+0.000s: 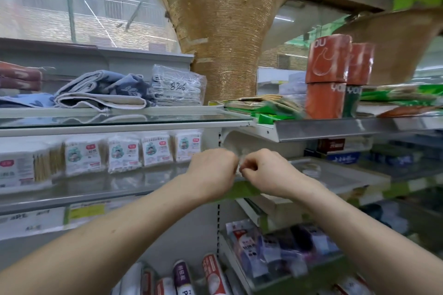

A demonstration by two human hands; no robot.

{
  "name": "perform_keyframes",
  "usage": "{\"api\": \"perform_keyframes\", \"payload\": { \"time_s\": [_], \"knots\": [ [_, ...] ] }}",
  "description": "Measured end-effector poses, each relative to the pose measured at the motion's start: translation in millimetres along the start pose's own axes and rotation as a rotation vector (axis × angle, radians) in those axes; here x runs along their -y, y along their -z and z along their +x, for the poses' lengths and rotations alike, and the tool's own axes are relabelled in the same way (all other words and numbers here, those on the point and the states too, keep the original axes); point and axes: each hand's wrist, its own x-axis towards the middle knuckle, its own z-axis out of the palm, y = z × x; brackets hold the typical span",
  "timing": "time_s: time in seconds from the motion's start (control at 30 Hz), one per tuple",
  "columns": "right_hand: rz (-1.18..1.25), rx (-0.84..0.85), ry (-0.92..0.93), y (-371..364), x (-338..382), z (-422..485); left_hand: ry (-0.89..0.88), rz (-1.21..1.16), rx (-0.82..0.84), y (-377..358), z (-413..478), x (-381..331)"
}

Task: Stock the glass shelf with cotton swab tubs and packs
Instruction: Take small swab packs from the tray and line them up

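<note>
Cotton swab packs [124, 154] are standing upright in a row along the back of the glass shelf [96, 190], filling its left and middle stretch. At the shelf's right end, both hands are meeting just above the front edge. The right hand [266, 171] is pinching a small pale scrap [239, 163], too blurred to name. The left hand [211, 167] is curling beside it, knuckles toward the camera; whether it is gripping anything cannot be told. On the shelf above, folded towels [100, 90] are lying beside a clear bag of cloths [178, 86]. To the right, orange rolls [328, 74] are standing stacked.
</note>
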Motion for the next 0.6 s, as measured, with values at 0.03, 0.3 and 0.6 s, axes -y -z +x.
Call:
{"api": "perform_keyframes", "payload": {
  "time_s": [0.03,0.3,0.6],
  "knots": [
    [0.001,0.021,-0.009,5,-8,-2,-0.019,-0.003,0.006,1,3,-10],
    [0.052,0.074,-0.114,47,-92,3,-0.053,-0.007,0.061,-10,46,-77],
    [-0.052,0.270,-0.166,59,-169,24,0.116,0.041,0.182,-31,90,-117]
  ]
}}
